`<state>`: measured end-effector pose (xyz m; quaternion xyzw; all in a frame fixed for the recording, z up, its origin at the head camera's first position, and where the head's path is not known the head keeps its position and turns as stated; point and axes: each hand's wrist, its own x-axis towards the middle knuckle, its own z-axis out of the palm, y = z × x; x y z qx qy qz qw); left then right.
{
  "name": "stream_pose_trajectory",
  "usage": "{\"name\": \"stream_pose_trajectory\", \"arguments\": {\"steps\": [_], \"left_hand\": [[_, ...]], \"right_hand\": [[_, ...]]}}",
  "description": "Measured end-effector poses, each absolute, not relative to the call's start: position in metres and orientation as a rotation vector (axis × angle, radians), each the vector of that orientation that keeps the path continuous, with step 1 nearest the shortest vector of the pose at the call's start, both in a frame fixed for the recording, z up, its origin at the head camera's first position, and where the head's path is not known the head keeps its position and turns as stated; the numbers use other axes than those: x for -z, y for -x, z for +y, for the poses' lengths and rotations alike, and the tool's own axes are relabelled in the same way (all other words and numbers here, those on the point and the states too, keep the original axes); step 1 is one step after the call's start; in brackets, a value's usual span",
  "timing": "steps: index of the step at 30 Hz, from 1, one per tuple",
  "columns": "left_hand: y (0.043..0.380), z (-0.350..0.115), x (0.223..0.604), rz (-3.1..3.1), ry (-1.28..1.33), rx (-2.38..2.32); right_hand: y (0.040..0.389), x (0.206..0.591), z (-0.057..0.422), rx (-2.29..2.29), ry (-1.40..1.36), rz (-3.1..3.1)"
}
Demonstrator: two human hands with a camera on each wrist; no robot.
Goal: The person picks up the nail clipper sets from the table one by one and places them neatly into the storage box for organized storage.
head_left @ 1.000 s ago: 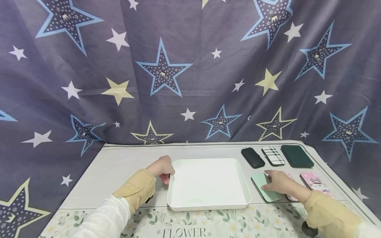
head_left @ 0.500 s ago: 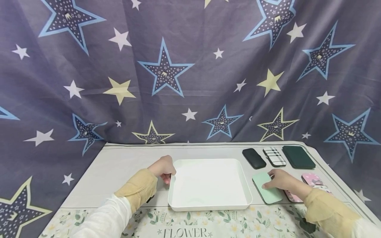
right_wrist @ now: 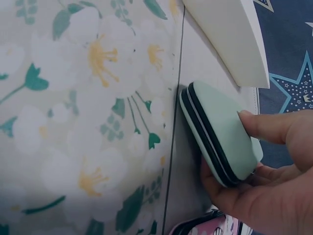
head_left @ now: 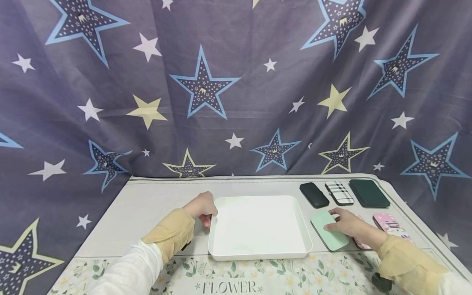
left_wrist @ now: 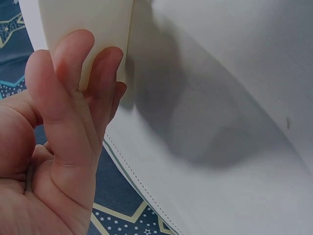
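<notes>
In the head view my left hand [head_left: 203, 208] grips the left rim of a white rectangular tray [head_left: 259, 257]. The left wrist view shows its fingers against the outside of the tray wall [left_wrist: 93, 17]; the thumb's contact is hidden there. To the right, my right hand [head_left: 348, 224] pinches a mint-green flat case [head_left: 328, 235] with rounded corners. In the right wrist view the thumb presses on the case's [right_wrist: 222, 125] top face while fingers reach underneath. Its black-lined edge faces the camera, and it is tilted.
Behind the right hand lie a black case [head_left: 314, 195], a plaid case [head_left: 339, 193] and a dark green case [head_left: 368, 193]. One pink case [head_left: 359, 243] is partly hidden by the hand; another pink case [head_left: 392, 226] lies farther right. A star-patterned curtain [head_left: 236, 114] hangs behind the table.
My right fingers and thumb have taken hold of the mint-green case, which has tilted slightly. The left hand and the tray have stayed in place.
</notes>
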<state>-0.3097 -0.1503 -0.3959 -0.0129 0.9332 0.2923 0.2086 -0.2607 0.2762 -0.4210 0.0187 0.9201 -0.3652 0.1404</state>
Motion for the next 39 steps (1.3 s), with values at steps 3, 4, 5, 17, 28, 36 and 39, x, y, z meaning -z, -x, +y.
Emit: {"name": "stream_pose_trajectory", "arguments": {"steps": [3,4,5,17,28,36,39], "left_hand": [[0.309,-0.150,0.394,2.598,0.032,-0.808],[0.308,-0.150,0.394,2.601,0.030,-0.807],[0.308,-0.150,0.393,2.602,0.029,-0.806],[0.309,-0.151,0.396,2.608,0.052,-0.787],[0.308,-0.150,0.394,2.616,0.037,-0.775],[0.310,-0.150,0.397,2.625,0.040,-0.763],[0.311,-0.150,0.398,2.627,0.045,-0.762]], "right_hand": [[0.261,0.419,0.277,1.072,-0.025,2.663],[0.260,0.418,0.277,1.076,-0.018,2.664],[0.260,0.417,0.277,1.077,-0.003,2.666],[0.276,0.370,0.259,0.895,0.119,2.792],[0.290,0.345,0.197,0.933,0.324,2.726],[0.294,0.345,0.141,0.933,0.487,2.649],[0.297,0.347,0.121,0.952,0.506,2.624]]}}
